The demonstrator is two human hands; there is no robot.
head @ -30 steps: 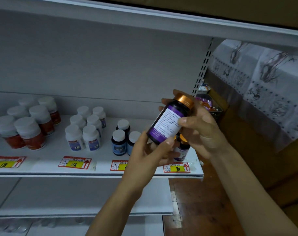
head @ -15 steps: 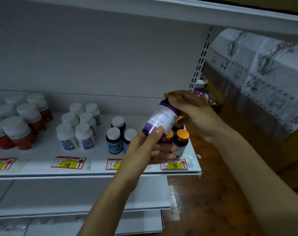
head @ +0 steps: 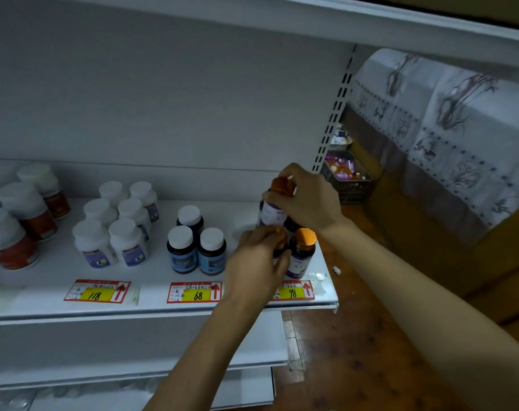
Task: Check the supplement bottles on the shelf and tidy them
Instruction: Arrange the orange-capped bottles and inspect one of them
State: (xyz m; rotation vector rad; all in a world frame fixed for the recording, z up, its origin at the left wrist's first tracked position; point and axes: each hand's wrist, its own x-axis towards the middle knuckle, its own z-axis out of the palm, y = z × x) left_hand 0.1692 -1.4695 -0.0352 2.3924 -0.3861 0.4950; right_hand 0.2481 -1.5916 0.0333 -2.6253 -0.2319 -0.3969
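Note:
At the right end of the white shelf (head: 151, 292), my right hand (head: 308, 200) grips the orange-capped purple-label bottle (head: 271, 213) by its top, upright and low over the shelf behind the others. My left hand (head: 256, 262) curls round a small orange-capped bottle (head: 280, 241) in the front row. Another orange-capped dark bottle (head: 301, 252) stands just right of it. Whether the held purple bottle touches the shelf is hidden by my hands.
Three dark blue-label bottles with white caps (head: 193, 241) stand left of my hands, then several white bottles (head: 116, 226) and red-label bottles (head: 21, 215). Price tags 118, 68 and 98 line the shelf edge. A patterned cloth (head: 448, 126) and a crate (head: 344, 173) lie to the right.
The purple-label bottle went from tilted in both hands to upright and down at the shelf's right end. My left hand let go of it and took the small front bottle.

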